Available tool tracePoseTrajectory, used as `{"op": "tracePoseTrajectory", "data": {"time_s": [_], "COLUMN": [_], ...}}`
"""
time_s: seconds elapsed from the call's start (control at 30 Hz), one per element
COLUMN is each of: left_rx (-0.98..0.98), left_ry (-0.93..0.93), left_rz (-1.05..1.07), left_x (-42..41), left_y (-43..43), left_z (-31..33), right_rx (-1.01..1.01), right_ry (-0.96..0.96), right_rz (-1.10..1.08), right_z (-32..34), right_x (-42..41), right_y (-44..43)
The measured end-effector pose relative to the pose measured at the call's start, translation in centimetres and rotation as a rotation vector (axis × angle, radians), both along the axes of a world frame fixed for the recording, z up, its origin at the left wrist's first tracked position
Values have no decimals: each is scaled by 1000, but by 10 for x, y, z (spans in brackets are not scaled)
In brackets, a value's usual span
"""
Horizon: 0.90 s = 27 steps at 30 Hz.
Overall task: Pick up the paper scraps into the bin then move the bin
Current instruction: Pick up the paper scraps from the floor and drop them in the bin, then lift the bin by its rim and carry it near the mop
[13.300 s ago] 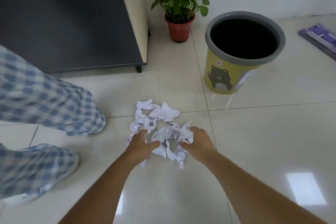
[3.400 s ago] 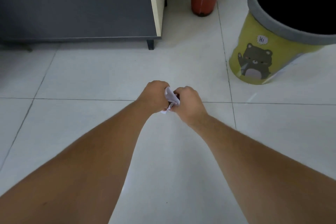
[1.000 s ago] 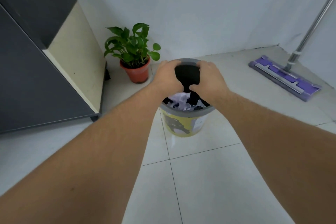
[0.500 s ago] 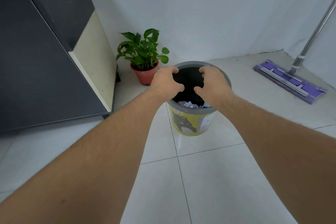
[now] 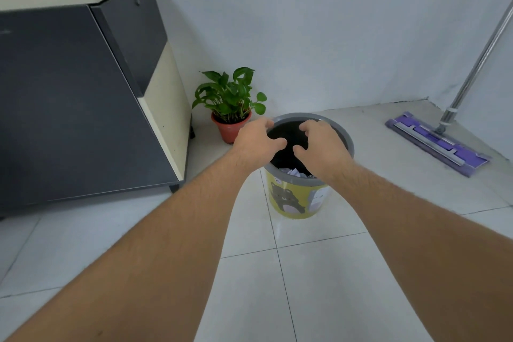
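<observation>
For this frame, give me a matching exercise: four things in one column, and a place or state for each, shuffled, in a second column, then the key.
Things:
1. paper scraps
2. potted plant
3. mop
4. left hand

Places or states:
A. lying flat on the floor at the far right, handle rising
B. inside the bin
C. open, over the bin's left rim
D. on the floor between cabinet and bin

Pairs: 1-B, 2-D, 3-A, 4-C
</observation>
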<state>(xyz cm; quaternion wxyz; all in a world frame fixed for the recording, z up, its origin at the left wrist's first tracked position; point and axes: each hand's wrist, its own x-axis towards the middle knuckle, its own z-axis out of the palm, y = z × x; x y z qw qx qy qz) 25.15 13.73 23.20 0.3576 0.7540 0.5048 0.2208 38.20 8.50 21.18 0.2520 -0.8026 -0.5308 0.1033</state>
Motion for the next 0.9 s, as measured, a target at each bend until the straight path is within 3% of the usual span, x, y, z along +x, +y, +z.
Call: {"op": "tracePoseTrajectory", "data": {"time_s": [0.67, 0.9], "left_rx": [-41, -101], "left_ry": [31, 56], "left_rz": [58, 86], "left_x": [-13, -2], "left_y": [0, 12], "left_z": [-14, -49], "right_rx": [-1, -59], "right_ry": [-22, 18], "right_rz": [-14, -189], "right_z": [-4, -38], "right_x": [4, 50], "right_y": [-11, -7]}}
